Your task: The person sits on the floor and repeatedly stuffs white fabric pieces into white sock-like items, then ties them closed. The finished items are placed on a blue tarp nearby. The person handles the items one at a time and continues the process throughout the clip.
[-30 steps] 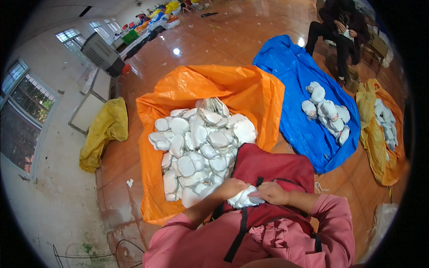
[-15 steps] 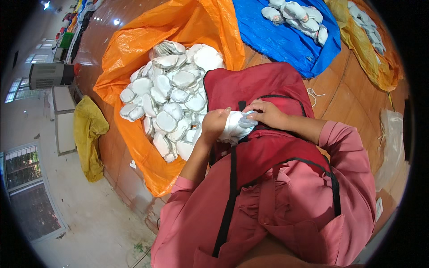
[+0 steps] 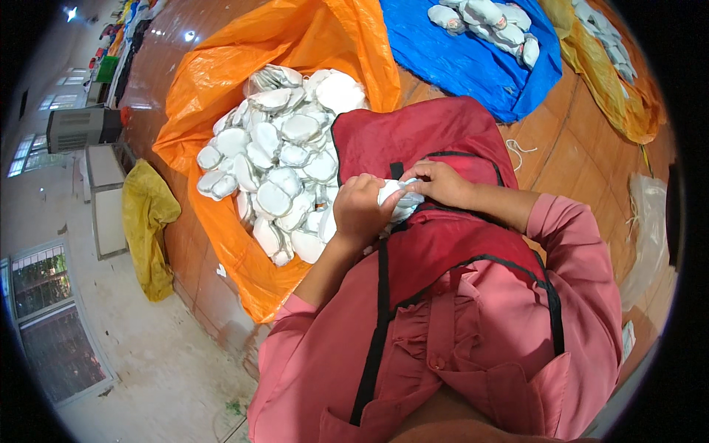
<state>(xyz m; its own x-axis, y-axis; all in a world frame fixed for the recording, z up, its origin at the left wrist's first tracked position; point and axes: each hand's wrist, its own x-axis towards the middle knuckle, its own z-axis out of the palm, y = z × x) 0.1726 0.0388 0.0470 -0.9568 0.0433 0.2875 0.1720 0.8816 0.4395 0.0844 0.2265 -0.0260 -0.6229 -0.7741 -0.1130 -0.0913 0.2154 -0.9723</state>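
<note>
Above my lap, a white cloth piece is held between both hands, with a pale grey part at its right end. My left hand is closed round its left side, thumb pointing toward the right. From the other side, my right hand pinches the grey end with bent fingers, and the fingertips of both hands nearly meet. Part of the piece is hidden under the left hand. A dark red apron with black edging lies beneath the hands. Beside the left hand, a heap of flat, rounded white cloth pieces fills an orange plastic sheet.
A blue sheet at the far right bears several stuffed white pieces. Beyond it lies a yellow-orange sheet with more pale pieces. White string rests on the tiled floor. A yellow sack stands by the left wall.
My left hand has shifted its grip, now laid over the piece with its thumb toward the right fingers. Less of the white cloth shows. The right hand has moved slightly away from me.
</note>
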